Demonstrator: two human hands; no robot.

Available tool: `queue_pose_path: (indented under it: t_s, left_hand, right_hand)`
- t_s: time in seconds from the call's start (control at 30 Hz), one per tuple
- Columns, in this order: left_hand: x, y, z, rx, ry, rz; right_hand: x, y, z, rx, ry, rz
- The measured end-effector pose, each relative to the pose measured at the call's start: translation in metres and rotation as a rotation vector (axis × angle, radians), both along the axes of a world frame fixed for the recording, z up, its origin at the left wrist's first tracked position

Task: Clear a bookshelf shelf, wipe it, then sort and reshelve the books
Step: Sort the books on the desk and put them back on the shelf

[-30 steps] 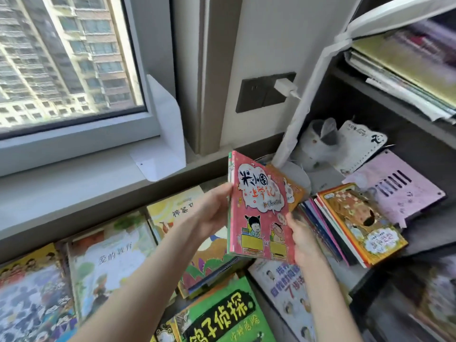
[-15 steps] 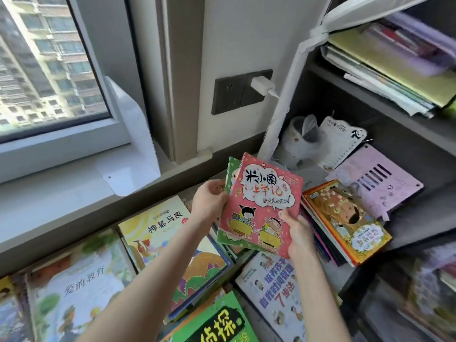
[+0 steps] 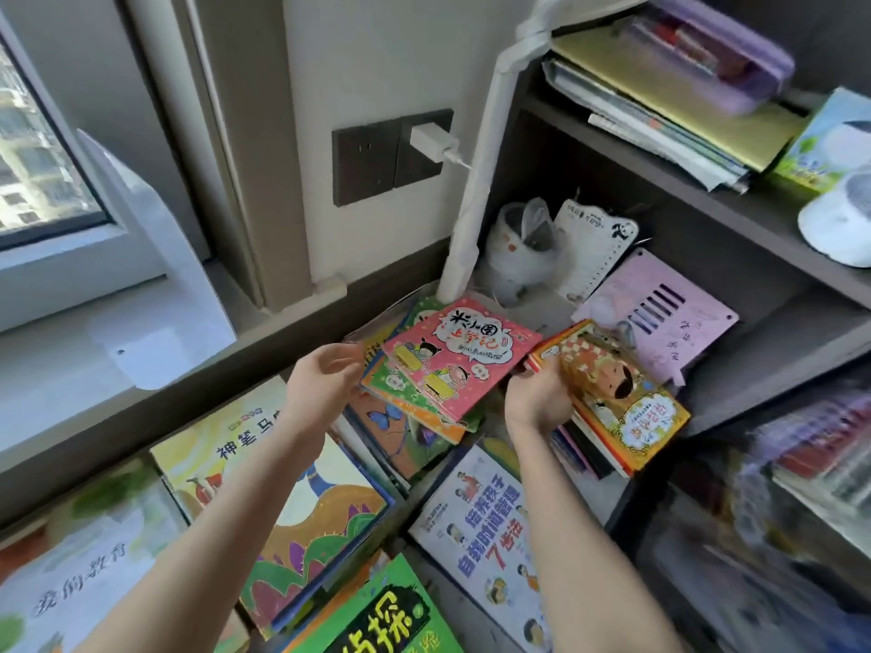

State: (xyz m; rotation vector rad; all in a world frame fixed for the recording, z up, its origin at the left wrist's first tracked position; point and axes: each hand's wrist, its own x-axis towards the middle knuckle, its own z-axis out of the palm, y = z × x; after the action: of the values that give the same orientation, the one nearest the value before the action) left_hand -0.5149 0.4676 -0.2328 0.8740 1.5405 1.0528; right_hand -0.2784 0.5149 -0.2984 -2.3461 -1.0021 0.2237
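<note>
Pink and glossy, the cartoon-cover book (image 3: 459,358) lies flat on top of a loose pile in the middle of the frame, tilted so its long side runs from lower left to upper right. The left hand (image 3: 325,384) hovers just beside its left corner, fingers loosely curled and holding nothing, as far as I can see.

What the next move seems to turn on sits to the right. The right hand (image 3: 535,400) has its fingers curled over the left edge of the orange book (image 3: 617,393), which tops a small stack on the grey shelf (image 3: 763,341), right of centre. That book stretches away from the hand toward the lower right of the frame, so the hand holds it at one end, not the middle. The pink book's pile lies between the two hands, which leaves the right one as the only hand within reach. Lifting from the end, I would guess the far corner sags or the books beneath slide.
</note>
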Motion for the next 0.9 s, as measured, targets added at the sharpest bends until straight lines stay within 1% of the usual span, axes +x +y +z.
queue_pose_path:
  t_s: [0.03,0.07,0.1,0.17,0.2,0.23,0.37,0.53,0.7,0.9]
  left_hand:
    - [0.000,-0.002,-0.002,-0.004,-0.003,-0.008]
    - [-0.001,-0.004,-0.003,-0.005,-0.004,-0.014]
    - [-0.002,-0.008,-0.004,-0.010,-0.003,-0.020]
    - [-0.002,-0.016,-0.007,-0.019,0.007,-0.046]
    - [-0.002,-0.020,-0.009,-0.023,0.011,-0.059]
    - [-0.002,-0.025,-0.012,-0.027,0.009,-0.069]
    - [-0.004,-0.039,-0.019,-0.048,-0.028,-0.112]
    - [-0.006,-0.050,-0.025,-0.054,-0.056,-0.096]
    - [-0.002,-0.053,-0.030,-0.061,-0.076,-0.081]
    - [0.005,-0.055,-0.033,-0.062,-0.087,-0.089]
  right_hand:
    - [0.009,-0.002,0.000,0.010,-0.121,0.027]
    - [0.021,-0.003,-0.003,-0.039,-0.211,0.056]
    - [0.032,-0.004,-0.005,-0.160,-0.290,0.087]
    - [0.058,-0.006,-0.012,-0.474,-0.419,0.158]
    - [0.070,-0.007,-0.015,-0.589,-0.460,0.200]
    - [0.081,-0.007,-0.017,-0.655,-0.477,0.238]
    - [0.101,-0.006,-0.022,-0.697,-0.516,0.317]
    - [0.117,-0.005,-0.018,-0.657,-0.543,0.340]
    - [0.119,-0.001,-0.019,-0.797,-0.619,0.412]
    - [0.119,-0.003,-0.014,-0.887,-0.715,0.476]
